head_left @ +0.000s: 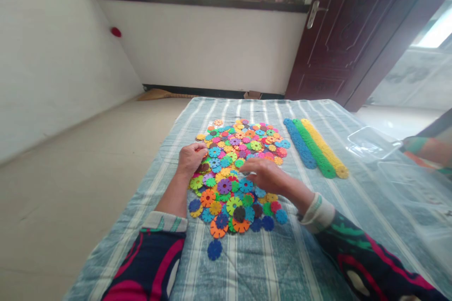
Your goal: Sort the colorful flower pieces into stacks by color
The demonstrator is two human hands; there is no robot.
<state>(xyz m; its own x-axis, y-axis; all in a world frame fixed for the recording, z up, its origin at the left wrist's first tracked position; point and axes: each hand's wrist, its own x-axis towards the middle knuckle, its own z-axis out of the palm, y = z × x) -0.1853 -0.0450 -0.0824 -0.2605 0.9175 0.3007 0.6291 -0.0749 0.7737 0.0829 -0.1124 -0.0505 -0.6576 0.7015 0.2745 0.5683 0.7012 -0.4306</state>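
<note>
You are curling your left hand at the left edge of the pile of slotted discs and loosely bending your right hand over the pile's right side; whether either is pinching one, I cannot tell. One dark-blue disc is lying just beside the pile, on your side. Right of the pile, one blue row, one green row and one yellow row are lying; farther right, at least one clear container is sitting. One striped cloth is spreading beneath the pile.
</note>
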